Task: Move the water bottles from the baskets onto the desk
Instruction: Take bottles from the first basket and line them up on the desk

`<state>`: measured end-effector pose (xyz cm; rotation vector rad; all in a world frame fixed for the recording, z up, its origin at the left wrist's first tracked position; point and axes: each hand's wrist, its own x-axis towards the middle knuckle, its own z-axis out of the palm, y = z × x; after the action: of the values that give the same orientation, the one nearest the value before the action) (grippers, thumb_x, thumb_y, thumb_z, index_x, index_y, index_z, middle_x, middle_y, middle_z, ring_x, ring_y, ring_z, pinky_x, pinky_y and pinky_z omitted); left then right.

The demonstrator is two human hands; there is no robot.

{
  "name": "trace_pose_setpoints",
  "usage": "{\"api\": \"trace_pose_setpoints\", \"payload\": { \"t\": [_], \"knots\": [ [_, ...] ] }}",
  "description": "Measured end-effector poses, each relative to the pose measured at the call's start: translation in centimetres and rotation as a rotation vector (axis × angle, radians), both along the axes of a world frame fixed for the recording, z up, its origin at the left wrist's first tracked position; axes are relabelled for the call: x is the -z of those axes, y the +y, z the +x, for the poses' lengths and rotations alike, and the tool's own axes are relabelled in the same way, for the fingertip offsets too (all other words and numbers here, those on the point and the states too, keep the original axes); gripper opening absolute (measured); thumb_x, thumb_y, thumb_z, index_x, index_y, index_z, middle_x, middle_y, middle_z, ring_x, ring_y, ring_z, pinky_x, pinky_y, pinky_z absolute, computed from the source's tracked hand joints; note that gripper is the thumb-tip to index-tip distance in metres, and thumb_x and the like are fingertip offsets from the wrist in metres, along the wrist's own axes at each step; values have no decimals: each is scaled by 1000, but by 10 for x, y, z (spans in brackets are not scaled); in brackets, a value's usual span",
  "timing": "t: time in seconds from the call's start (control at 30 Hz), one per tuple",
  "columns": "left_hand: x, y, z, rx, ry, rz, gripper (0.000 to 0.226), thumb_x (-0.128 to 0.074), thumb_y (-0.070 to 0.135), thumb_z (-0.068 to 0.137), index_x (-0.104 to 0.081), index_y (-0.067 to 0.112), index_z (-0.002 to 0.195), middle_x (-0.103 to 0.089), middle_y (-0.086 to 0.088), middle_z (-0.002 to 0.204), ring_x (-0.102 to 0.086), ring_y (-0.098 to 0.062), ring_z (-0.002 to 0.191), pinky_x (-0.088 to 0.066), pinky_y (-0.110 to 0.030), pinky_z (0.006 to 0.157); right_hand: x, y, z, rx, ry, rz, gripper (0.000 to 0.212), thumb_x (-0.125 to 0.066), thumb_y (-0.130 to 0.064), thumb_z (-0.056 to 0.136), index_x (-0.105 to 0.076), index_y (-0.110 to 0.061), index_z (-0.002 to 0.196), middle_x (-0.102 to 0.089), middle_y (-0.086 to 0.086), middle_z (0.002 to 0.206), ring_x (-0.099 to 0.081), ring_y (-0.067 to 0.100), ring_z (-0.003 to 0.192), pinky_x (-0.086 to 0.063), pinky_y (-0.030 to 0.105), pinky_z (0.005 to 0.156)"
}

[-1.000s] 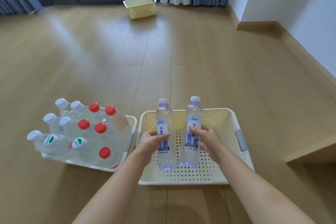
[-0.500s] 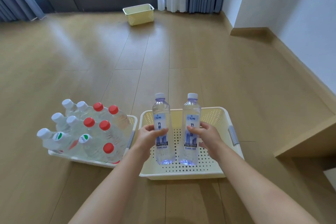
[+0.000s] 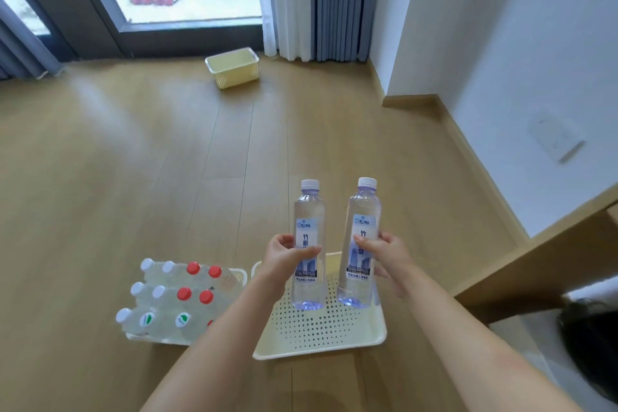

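Bottles fill both my hands: my left hand (image 3: pixel 284 256) wraps the label of one upright water bottle (image 3: pixel 309 244), my right hand (image 3: pixel 384 254) grips a second bottle (image 3: pixel 361 241) just beside it, both held above the perforated cream basket (image 3: pixel 321 334) at 6 o'clock. At 8 o'clock I see the other basket (image 3: pixel 239 273) packed with red- and white-capped bottles (image 3: pixel 174 298); the desk (image 3: pixel 535 264) edge lies at 3 o'clock.
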<state>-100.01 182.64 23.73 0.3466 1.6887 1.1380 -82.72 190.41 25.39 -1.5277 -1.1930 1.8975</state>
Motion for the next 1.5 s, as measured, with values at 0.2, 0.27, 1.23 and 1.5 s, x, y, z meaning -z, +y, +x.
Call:
{"api": "trace_pose_setpoints", "payload": {
  "t": [0.2, 0.27, 1.23, 1.5],
  "knots": [
    [-194, 8, 17, 11, 5, 36, 47, -77, 3, 73, -49, -1, 110, -60, -8, 86, -61, -17, 72, -48, -25, 60, -203, 7, 27, 12, 26, 56, 15, -67, -17, 86, -60, -16, 100, -66, 4, 99, -63, 14, 79, -48, 28, 63],
    [-255, 9, 25, 20, 11, 47, 42, -76, 2, 73, -50, 1, 106, -59, -7, 84, -59, -17, 70, -47, -25, 59, -265, 3, 38, 24, 30, 64, 24, -67, -18, 86, -58, -13, 109, -67, 5, 101, -64, 14, 81, -48, 28, 63],
    [-468, -114, 350, 1231, 8, 310, 20, -75, 1, 73, -63, 5, 89, -68, -9, 82, -64, -16, 69, -48, -23, 56, -462, -326, 303, 1123, -224, 269, 21, -73, -18, 79, -60, -14, 95, -69, 6, 91, -67, 22, 81, -53, 42, 85],
    [-471, -175, 480, 1435, -34, 355, 21, -77, -2, 70, -62, 7, 82, -66, -10, 79, -63, -18, 67, -50, -25, 58, -461, -418, 418, 1361, -273, 270, 22, -72, -14, 80, -62, -11, 99, -68, 7, 90, -64, 16, 71, -49, 29, 65]
  ]
}}
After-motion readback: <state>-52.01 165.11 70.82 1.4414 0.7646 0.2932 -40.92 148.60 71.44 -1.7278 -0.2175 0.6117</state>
